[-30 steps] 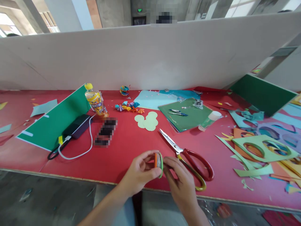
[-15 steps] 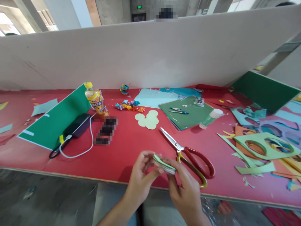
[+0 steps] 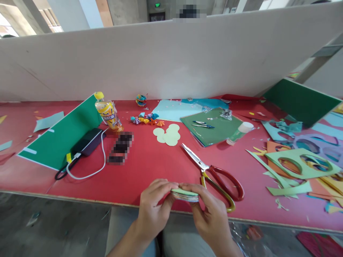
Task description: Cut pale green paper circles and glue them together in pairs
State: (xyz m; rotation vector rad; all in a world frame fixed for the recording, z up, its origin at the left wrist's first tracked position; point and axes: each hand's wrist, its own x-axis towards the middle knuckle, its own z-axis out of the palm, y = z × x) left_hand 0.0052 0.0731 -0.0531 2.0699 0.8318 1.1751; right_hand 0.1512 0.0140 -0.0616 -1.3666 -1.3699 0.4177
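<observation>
My left hand (image 3: 154, 207) and my right hand (image 3: 210, 214) together hold a small stack of round paper discs (image 3: 184, 195), light green on top, lying flat between the fingertips over the near edge of the red table (image 3: 144, 164). Red-handled scissors (image 3: 214, 171) lie shut on the table just beyond my right hand. Three light green paper circles (image 3: 168, 135) lie further back at the middle.
A green board (image 3: 57, 137) with a black power bank (image 3: 87, 142) and white cable lies at left, beside a yellow bottle (image 3: 107, 112). Small folded paper fans (image 3: 146, 119), green card with a compass (image 3: 211, 126), a glue stick (image 3: 238, 132) and cut paper scraps (image 3: 297, 162) fill the right. A white partition (image 3: 171, 60) stands behind.
The stack of discs has turned from standing on edge to lying flat between both hands, and the hands have drawn a little nearer to me.
</observation>
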